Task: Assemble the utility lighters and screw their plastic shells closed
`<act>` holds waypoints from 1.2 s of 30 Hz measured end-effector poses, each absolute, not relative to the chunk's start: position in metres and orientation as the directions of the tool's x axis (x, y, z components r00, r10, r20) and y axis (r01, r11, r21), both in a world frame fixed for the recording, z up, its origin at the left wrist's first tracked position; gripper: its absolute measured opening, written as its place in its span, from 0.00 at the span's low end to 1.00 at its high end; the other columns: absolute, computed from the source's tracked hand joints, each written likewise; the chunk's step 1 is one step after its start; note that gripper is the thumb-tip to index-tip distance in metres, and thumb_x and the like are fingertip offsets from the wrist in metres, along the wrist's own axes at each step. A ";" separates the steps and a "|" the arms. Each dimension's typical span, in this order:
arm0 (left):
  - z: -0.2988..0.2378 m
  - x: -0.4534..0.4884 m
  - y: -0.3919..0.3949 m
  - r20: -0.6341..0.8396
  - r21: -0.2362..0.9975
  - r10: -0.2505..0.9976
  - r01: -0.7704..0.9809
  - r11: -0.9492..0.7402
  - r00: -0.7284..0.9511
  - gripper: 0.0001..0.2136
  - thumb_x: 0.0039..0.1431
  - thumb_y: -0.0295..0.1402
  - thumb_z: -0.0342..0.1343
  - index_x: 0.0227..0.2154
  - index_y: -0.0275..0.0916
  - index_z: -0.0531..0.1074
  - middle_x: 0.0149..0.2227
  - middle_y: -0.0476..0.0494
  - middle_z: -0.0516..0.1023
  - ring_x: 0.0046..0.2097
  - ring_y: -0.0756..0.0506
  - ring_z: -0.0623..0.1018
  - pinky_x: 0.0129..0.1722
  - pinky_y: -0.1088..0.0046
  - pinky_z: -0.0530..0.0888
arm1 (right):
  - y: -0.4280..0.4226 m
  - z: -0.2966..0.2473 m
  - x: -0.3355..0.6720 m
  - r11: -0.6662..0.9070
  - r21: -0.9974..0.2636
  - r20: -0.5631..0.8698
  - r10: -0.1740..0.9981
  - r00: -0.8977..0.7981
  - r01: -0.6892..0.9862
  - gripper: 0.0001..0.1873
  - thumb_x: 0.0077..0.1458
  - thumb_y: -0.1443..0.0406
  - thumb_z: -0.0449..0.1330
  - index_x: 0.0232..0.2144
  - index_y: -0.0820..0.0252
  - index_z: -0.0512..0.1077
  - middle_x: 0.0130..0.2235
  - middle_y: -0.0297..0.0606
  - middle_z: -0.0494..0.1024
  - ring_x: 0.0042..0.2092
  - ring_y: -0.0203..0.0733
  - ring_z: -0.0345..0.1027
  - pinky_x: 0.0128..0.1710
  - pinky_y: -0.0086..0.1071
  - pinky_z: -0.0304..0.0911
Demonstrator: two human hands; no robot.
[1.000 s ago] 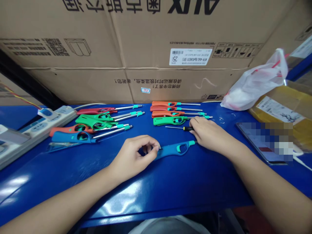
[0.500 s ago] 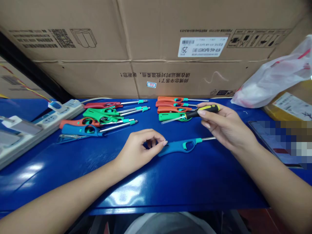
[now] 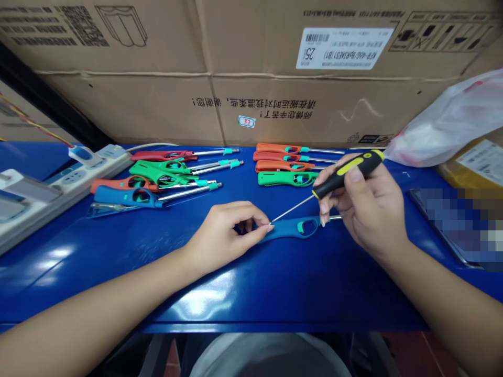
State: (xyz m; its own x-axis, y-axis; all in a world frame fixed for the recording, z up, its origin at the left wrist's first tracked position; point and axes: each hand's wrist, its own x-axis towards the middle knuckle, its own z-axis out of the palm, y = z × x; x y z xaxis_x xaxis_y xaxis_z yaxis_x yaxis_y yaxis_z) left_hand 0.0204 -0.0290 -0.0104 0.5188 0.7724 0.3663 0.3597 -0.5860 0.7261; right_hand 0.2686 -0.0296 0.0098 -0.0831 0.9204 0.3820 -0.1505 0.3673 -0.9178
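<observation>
A blue long-nosed lighter (image 3: 294,228) lies on the blue table (image 3: 251,293) in front of me. My left hand (image 3: 228,235) is closed in a pinch at the rear end of its handle. What sits between the fingertips is too small to make out. My right hand (image 3: 365,209) grips a black and yellow screwdriver (image 3: 346,172), held slanted. The thin shaft points down and left, with its tip at the handle's rear end beside my left fingertips.
Several lighters (image 3: 157,180) in red, green, orange and blue lie at the back left, and more lighters (image 3: 286,165) at the back centre. A white power strip (image 3: 58,183) sits far left. Cardboard boxes (image 3: 251,68) wall the back. A white plastic bag (image 3: 451,125) lies at the right.
My right hand picked the screwdriver up off the table, turned it and brought its tip down to the blue lighter's rear end. My left hand stayed pinched there.
</observation>
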 end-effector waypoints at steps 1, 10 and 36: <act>-0.010 0.020 -0.029 0.366 0.724 0.772 0.363 -0.587 0.519 0.03 0.63 0.29 0.64 0.33 0.36 0.80 0.31 0.49 0.80 0.29 0.53 0.74 0.31 0.79 0.72 | -0.030 0.009 0.269 0.367 -0.917 0.384 0.919 -0.095 -0.158 0.07 0.67 0.59 0.60 0.43 0.53 0.68 0.40 0.34 0.78 0.26 0.36 0.72 0.19 0.33 0.71; -0.009 0.021 -0.029 0.366 0.712 0.763 0.368 -0.598 0.532 0.03 0.63 0.29 0.63 0.33 0.37 0.80 0.31 0.48 0.80 0.29 0.53 0.74 0.32 0.78 0.72 | -0.030 0.011 0.268 0.386 -0.910 0.403 0.908 -0.109 -0.150 0.06 0.66 0.60 0.61 0.43 0.52 0.69 0.42 0.35 0.80 0.26 0.36 0.73 0.18 0.33 0.72; -0.011 0.019 -0.030 0.355 0.672 0.731 0.384 -0.633 0.583 0.04 0.63 0.28 0.61 0.32 0.37 0.80 0.32 0.47 0.82 0.31 0.51 0.77 0.32 0.77 0.72 | -0.033 0.009 0.262 0.375 -0.924 0.381 0.922 -0.077 -0.074 0.09 0.63 0.57 0.65 0.42 0.50 0.70 0.38 0.33 0.80 0.24 0.35 0.73 0.17 0.32 0.74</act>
